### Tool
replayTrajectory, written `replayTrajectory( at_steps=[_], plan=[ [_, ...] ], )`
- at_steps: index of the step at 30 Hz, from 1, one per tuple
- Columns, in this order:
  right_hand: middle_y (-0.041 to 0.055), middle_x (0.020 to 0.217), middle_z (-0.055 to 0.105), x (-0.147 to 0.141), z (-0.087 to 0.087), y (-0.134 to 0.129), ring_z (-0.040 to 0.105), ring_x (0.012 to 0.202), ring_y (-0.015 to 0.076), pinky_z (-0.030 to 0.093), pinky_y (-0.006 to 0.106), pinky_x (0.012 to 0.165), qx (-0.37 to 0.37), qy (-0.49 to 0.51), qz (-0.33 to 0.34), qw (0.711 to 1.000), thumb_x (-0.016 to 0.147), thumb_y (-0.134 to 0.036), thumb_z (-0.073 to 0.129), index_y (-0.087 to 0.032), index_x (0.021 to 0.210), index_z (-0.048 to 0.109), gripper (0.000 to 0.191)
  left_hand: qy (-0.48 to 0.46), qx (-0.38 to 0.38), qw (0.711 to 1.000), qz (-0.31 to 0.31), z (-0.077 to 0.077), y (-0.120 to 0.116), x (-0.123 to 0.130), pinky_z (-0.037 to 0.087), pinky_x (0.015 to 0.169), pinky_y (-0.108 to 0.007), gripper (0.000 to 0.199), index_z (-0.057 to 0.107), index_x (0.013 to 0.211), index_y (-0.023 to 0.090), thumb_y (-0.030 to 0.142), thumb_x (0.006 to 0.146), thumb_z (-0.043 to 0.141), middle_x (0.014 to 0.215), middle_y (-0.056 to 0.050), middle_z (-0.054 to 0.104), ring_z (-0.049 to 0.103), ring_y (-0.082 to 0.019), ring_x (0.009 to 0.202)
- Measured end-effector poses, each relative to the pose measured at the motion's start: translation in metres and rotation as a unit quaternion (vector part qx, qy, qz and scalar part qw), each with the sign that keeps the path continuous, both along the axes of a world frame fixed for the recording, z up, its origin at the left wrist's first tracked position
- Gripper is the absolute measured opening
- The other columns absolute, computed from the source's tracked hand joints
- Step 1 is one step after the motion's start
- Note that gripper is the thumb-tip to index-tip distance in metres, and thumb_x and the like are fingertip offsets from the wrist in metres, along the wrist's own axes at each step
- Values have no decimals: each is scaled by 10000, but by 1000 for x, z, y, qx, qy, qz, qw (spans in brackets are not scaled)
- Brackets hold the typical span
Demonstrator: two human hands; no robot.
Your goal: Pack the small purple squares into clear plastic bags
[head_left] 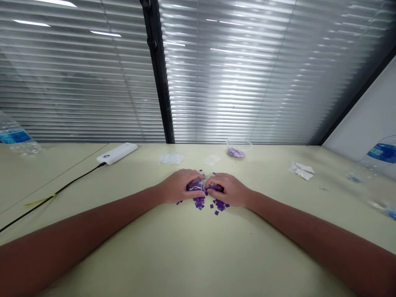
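Note:
My left hand (182, 185) is wrapped round a small clear plastic bag (195, 185) with purple pieces inside. Close against the bag's right end, my right hand (230, 189) has its fingers curled over some purple square pieces (220, 204). Its fingertips are near the bag's end; whether they touch the plastic is hard to see. More small purple squares (199, 203) lie loose on the table below the bag, and a few show behind the hands.
A round clear container (236, 152) with light purple bits stands at the back. Clear plastic pieces (170, 158) lie to its left, a crumpled white wrapper (301, 170) to the right. A white power bank (117, 153) with a black cable and bottles (18, 136) stand at the sides.

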State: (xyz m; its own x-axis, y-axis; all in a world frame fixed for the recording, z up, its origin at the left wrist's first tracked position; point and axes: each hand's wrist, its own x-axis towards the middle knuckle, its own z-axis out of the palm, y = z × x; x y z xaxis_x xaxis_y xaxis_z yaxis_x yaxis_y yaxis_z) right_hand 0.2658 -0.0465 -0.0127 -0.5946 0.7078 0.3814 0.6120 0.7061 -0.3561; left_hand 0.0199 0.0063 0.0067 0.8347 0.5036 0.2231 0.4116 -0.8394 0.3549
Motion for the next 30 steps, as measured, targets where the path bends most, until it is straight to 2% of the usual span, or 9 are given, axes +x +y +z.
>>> replayTrajectory(
  at_steps=[30],
  plan=[
    [9,846,683,2,-1,1,597,781,163,413,281,733,2,1,3,1000,968,-245,621,-228,1008,677,71,6,0,1000,-2,1,1,1,439,799,-325,512,675,1181,234,672,939,565,1028,-59,713,632,-235,924]
  ],
)
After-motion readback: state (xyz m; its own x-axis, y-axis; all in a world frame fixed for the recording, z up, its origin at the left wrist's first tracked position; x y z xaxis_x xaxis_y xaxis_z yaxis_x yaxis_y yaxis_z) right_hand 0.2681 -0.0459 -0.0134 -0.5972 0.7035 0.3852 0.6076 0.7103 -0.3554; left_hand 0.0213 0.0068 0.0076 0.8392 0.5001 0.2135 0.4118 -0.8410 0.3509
